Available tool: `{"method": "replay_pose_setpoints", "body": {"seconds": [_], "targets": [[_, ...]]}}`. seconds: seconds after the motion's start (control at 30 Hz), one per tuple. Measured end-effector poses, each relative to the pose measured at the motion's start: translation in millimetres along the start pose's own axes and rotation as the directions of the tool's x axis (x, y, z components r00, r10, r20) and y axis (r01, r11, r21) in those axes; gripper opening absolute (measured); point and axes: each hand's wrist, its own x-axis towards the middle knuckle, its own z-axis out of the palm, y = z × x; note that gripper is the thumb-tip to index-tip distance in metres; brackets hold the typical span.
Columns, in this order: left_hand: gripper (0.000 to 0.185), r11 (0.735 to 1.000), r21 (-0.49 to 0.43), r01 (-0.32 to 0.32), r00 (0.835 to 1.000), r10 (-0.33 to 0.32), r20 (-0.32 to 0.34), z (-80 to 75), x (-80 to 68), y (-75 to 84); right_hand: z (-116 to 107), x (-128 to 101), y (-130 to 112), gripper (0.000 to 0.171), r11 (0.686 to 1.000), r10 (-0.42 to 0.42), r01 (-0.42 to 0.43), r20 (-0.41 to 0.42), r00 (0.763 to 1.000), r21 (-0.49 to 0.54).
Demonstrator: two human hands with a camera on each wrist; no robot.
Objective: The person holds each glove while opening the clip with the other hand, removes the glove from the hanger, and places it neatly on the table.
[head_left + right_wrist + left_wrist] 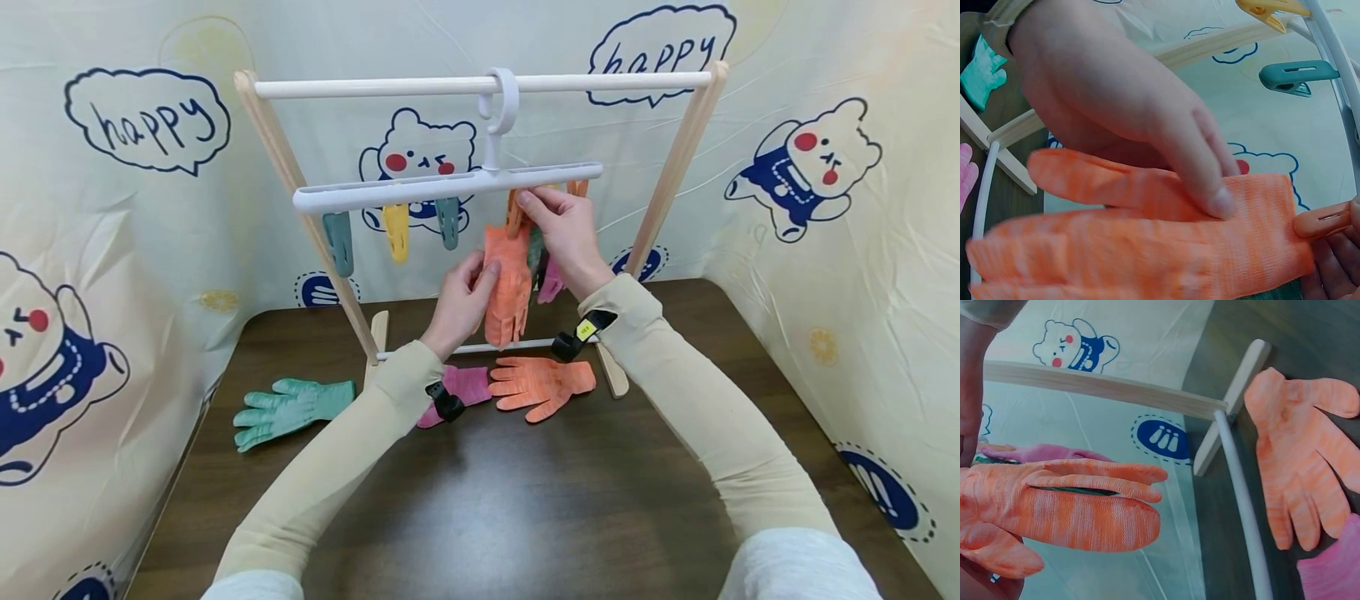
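Note:
An orange glove [508, 283] hangs fingers down from the white clip hanger [450, 185] on the wooden rack [285, 167]. My left hand [483, 279] grips the glove at its middle, thumb pressed on the front [1210, 187]. My right hand [528, 200] pinches the orange clip [1322, 220] at the glove's cuff [1266, 231]. Behind it hang a green glove [536, 250] and a pink glove [551, 283], mostly hidden. In the left wrist view the hanging glove [1072, 512] fills the lower left.
On the dark table [525, 500] lie a teal glove [288, 408], a pink glove [465, 387] and another orange glove [543, 385] by the rack's lower white rod [1241, 487]. Teal [339, 242], yellow [396, 232] and green [448, 223] clips hang bare. Printed cloth walls surround the table.

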Motion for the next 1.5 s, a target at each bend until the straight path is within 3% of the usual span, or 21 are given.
{"method": "replay_pose_setpoints", "body": {"seconds": [0.17, 0.63, 1.03, 1.4, 1.5], "targets": [[0.029, 1.000, 0.028, -0.003, 1.000, 0.003, -0.011, 0.5, -5.7, -5.8, -2, 3, 2, 0.030, 0.999, -0.019, 0.019, -0.014, 1.000, 0.027], [0.025, 0.998, 0.040, 0.050, 0.999, -0.051, 0.007, -0.8, -21.7, -20.6, -10, -4, 4, 0.041, 0.986, -0.013, 0.016, 0.022, 1.000, -0.165], [0.023, 0.993, 0.107, 0.057, 0.997, -0.062, 0.049, -0.7, -36.5, -26.6, -16, -6, 12, 0.041, 0.993, -0.066, 0.066, 0.001, 0.998, -0.094], [0.023, 0.995, 0.088, 0.056, 0.994, -0.064, 0.089, 0.3, -48.2, -23.8, -27, -13, 18, 0.037, 0.992, -0.110, 0.113, 0.053, 0.992, -0.054], [0.022, 0.994, 0.092, 0.056, 0.992, -0.066, 0.111, 1.2, -51.5, -16.9, -32, -17, 20, 0.037, 0.993, -0.099, 0.102, 0.060, 0.993, -0.053]]}}
